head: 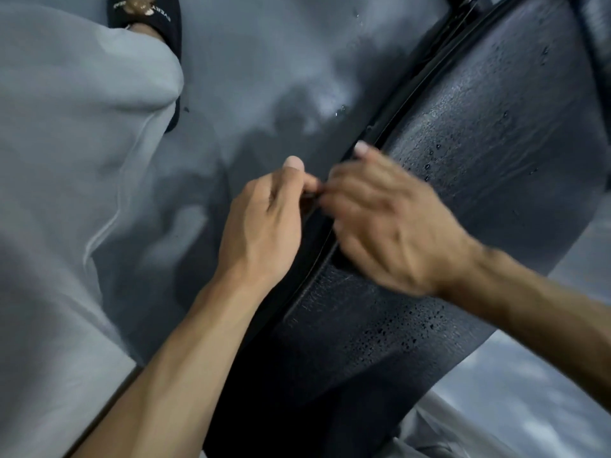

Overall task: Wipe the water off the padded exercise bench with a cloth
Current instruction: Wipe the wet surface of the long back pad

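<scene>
The person is wearing loose, light grey fleece trousers [76, 153], the soft fabric folding into broad creases, with a raised seam running down the leg. A black slipper [155, 18] is covering the foot, showing pale lettering along its strap and a small brown and gold emblem on top. Both forearms are showing bare, with no sleeve reaching them. The left hand [264, 226] and the right hand [396, 223] are wearing no gloves, rings or watch.
</scene>
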`<state>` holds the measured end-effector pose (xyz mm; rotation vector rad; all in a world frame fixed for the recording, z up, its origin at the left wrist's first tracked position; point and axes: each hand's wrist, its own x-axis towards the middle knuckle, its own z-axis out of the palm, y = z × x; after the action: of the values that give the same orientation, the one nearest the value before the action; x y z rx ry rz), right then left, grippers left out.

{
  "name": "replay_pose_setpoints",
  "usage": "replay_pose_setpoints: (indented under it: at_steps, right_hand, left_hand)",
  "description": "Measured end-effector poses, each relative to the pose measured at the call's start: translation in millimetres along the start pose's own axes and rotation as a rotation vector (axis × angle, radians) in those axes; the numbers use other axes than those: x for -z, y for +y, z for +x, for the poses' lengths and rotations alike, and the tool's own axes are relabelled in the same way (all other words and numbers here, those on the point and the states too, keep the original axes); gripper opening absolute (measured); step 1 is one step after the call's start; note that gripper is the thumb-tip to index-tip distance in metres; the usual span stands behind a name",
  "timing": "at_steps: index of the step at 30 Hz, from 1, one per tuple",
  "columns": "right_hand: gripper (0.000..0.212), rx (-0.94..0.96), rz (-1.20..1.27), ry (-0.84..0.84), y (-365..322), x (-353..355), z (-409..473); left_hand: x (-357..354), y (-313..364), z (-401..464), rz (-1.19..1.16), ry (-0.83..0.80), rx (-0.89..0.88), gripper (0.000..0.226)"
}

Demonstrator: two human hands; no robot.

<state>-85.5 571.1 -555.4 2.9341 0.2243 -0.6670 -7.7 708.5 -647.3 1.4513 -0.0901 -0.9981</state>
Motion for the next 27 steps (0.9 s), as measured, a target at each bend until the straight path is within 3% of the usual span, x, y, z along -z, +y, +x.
replay_pose_setpoints:
  at_steps: [4, 10, 15, 18, 20, 24, 27]
  right_hand:
    - [0.043, 0.083, -0.019, -0.067, 19, 6, 1]
    - [0.044, -0.243, -0.074, -0.011, 90, 25, 17]
    - [0.04, 0.024, 0.054, -0.034, 15, 9, -2]
    - [0.04, 0.143, 0.066, -0.101, 18, 8, -4]
    - [0.042, 0.084, 0.041, -0.109, 52, 14, 7]
    - [0.047, -0.212, -0.015, -0.047, 113, 30, 21]
    - [0.044, -0.173, 0.02, -0.002, 82, 23, 16]
  left_hand:
    - [0, 2, -2, -0.065, -0.033, -0.042, 0.046]
    - [-6, 2, -5, -0.112, -0.109, -0.108, 0.053]
    - [-11, -1, -1, -0.153, -0.091, -0.1, 0.05]
    - [-14, -3, 0, -0.157, -0.105, -0.09, 0.05]
    - [-15, -4, 0, -0.148, -0.109, -0.09, 0.052]
    - [-18, -2, 0, -0.137, -0.13, -0.106, 0.059]
    - [-21, -1, 0, -0.134, -0.105, -0.108, 0.058]
